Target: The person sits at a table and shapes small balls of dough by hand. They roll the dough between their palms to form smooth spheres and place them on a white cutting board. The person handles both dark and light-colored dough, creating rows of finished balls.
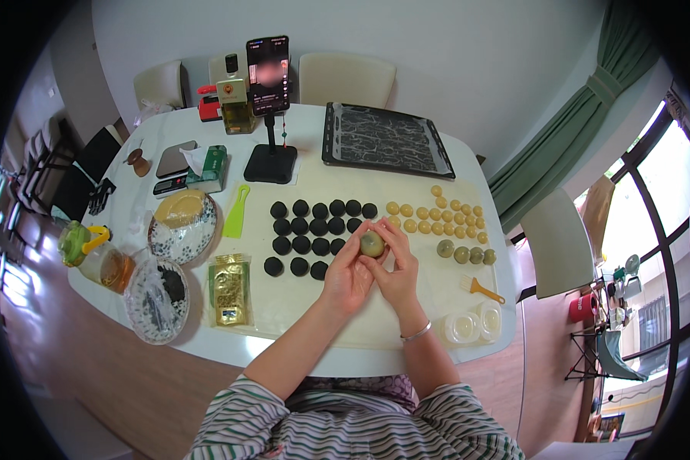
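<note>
A round greenish-yellow dough ball (pixel 372 244) with a darker patch on top is held between both hands above the pale mat. My left hand (pixel 348 270) cups it from the left and below. My right hand (pixel 395 259) closes round its right side, thumb at the lower edge. Left of the hands lie rows of black balls (pixel 301 226), some partly hidden by my left hand. To the right are many small yellow balls (pixel 435 214), and below those a short row of larger greenish balls (pixel 462 254) like the held one.
A baking tray with a lined surface (pixel 388 141) lies at the back, beside a phone stand (pixel 270 164). Leftward are a green scraper (pixel 237 213), two plates of film-covered dough (pixel 204 241) (pixel 135 310), and a gold packet (pixel 230 290). A brush (pixel 486 290) and plastic containers (pixel 462 329) sit right.
</note>
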{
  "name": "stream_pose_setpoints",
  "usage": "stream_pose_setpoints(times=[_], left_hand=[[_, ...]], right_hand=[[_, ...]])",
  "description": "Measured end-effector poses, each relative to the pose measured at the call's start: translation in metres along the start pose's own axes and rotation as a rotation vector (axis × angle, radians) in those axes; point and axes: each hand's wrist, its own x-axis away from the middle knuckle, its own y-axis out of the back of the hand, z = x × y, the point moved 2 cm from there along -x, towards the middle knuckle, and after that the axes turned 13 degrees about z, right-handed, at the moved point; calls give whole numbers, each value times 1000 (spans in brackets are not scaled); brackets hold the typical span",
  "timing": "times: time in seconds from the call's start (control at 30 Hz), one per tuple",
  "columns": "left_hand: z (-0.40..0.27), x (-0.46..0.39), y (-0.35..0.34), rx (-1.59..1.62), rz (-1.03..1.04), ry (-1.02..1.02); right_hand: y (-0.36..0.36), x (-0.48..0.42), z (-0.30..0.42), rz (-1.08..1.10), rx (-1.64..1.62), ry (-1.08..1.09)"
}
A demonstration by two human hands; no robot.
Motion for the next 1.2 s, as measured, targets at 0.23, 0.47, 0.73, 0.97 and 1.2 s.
stream_pose_setpoints(times=[0.23,0.47,0.73,0.97,1.2], left_hand=[[-3,-1,-6,-98,-1,-1],[-3,0,-10,-209,19,-26],[-4,0,-5,-209,-24,-14],[-3,-2,4,-202,-77,-7],[-5,0,4,-137,-164,-1]], right_hand=[[-2,0,14,61,76,59],[-3,4,9,111,384,117],[-8,3,12,67,535,138],[-7,1,15,137,701,191],[-13,4,4,129,552,106]])
